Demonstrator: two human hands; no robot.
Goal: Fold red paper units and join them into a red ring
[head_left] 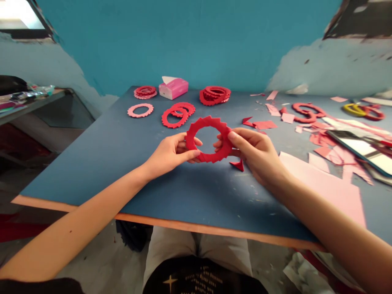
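Observation:
Both of my hands hold a red paper ring (208, 124) with a jagged outer edge, lifted a little above the blue table (122, 163). My left hand (171, 153) pinches its left side between thumb and fingers. My right hand (255, 153) pinches its right side. A small red folded paper piece (238, 165) lies on the table just under my right hand.
Finished rings lie beyond: a pink ring (140, 110), red rings (178, 113), a pink stack (145, 92) and a red stack (215, 94). A pink tissue box (173, 87) stands at the back. Pink paper sheets (330, 183), scraps, scissors (355, 109) and a mirror-like panel (364, 149) cover the right side.

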